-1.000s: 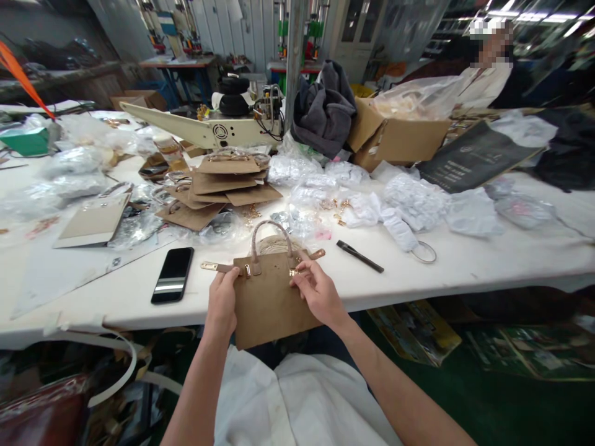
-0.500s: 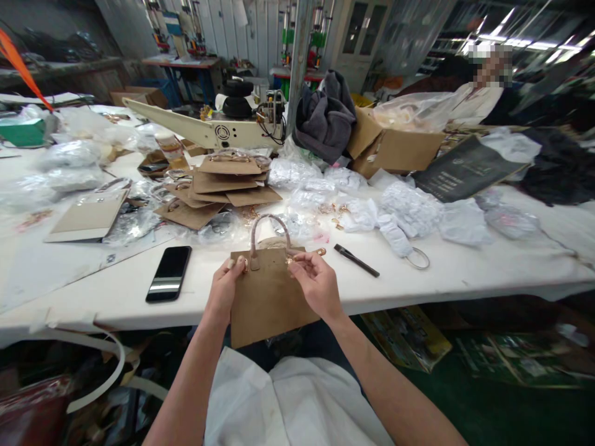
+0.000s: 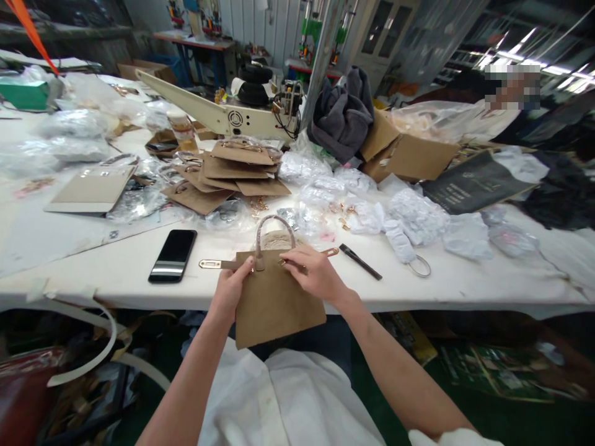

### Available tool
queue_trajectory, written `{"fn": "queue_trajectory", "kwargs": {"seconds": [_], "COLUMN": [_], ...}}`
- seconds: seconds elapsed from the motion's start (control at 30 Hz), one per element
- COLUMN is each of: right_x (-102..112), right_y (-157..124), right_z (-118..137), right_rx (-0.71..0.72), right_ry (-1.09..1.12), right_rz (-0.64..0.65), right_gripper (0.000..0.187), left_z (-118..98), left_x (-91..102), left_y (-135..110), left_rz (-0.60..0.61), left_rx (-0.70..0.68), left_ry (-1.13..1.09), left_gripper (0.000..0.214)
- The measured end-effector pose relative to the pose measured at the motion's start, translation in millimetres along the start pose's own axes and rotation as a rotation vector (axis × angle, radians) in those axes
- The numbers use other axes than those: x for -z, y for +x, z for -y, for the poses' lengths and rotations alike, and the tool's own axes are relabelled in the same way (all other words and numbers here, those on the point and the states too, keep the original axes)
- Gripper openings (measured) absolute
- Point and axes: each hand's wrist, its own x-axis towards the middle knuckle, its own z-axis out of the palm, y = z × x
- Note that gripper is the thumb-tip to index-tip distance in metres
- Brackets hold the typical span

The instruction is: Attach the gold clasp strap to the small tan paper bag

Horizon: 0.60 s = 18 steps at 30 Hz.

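A brown handbag panel [image 3: 279, 303] with a looped handle [image 3: 274, 222] is held tilted at the table's front edge. My left hand [image 3: 231, 288] is closed on its upper left edge, thumb on the front. A narrow strap with a gold metal end plate [image 3: 210, 264] sticks out leftward from that hand. My right hand [image 3: 316, 272] is closed in a pinch on a small gold fitting [image 3: 282, 262] at the handle's right foot, where the fingers partly hide it. A second gold-ended strap tip [image 3: 331, 252] shows beyond its knuckles.
A phone [image 3: 173, 256] lies to the left, dark tweezers [image 3: 361, 261] to the right. Stacked brown bag panels [image 3: 242, 167], loose gold fittings [image 3: 344, 224] and white wrapped bundles [image 3: 409, 207] lie behind. A cream machine [image 3: 260, 121] and cardboard box [image 3: 413, 158] stand farther back; a person sits behind the box.
The left strap with its gold end plate now stretches out to the left of my left hand. My right fingers have shifted slightly left along the panel top. The camera view has tilted.
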Motion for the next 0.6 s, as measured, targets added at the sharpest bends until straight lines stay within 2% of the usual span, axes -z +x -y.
{"fn": "queue_trajectory", "kwargs": {"seconds": [0.17,0.3,0.43,0.6], "right_x": [-3.3,-4.5,-4.9,-1.1], "right_y": [-4.6,-7.3,-7.3,-3.0], "right_z": [-8.9,-12.3,-11.9,-7.2], "right_rx": [0.036,0.075,0.044,0.096], "right_ry": [-0.047,-0.051,-0.071,-0.077], "right_rz": [0.013,0.043,-0.001,0.011], "right_gripper": [0.018,0.024,0.028,0.021], "left_z": [4.2,8.9,10.3,10.9], "left_x": [1.8,6.2,7.4,7.7], "left_y": [-2.5,-1.3,-2.4,-3.9], "left_rz": [0.065,0.096,0.120,0.138], "left_rx": [0.029,0.021,0.002,-0.015], "left_ry": [-0.072,-0.097,-0.120,-0.139], "left_gripper": [0.063,0.070,0.073,0.071]}}
